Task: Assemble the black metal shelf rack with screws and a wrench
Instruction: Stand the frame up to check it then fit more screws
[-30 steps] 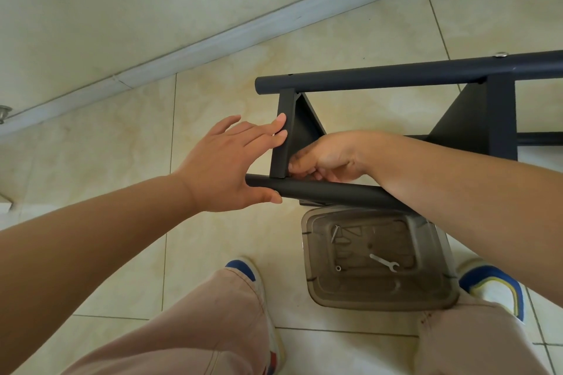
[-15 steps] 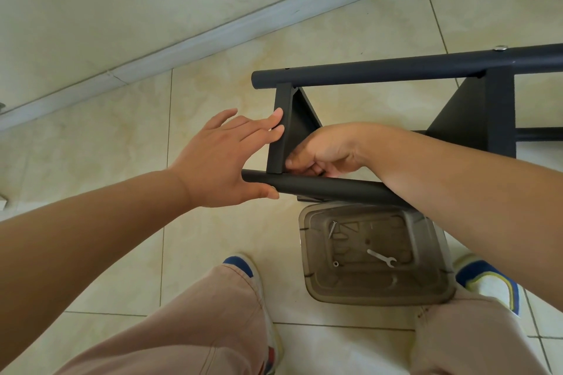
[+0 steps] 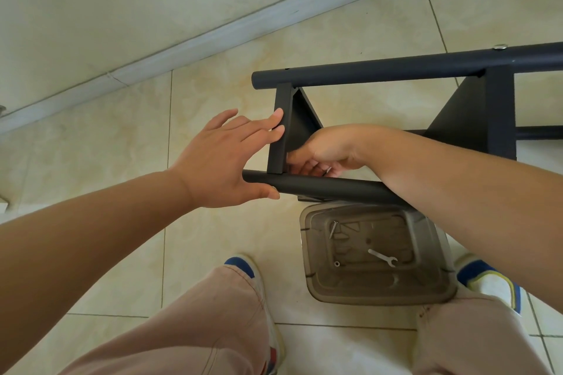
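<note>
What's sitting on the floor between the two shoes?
In the head view, a clear plastic bin sits between the shoes, holding a small wrench and a loose screw.

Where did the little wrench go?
In the head view, the wrench lies inside the clear plastic bin on the floor, lower right, between the person's shoes and just below the rack's near black tube.
</note>
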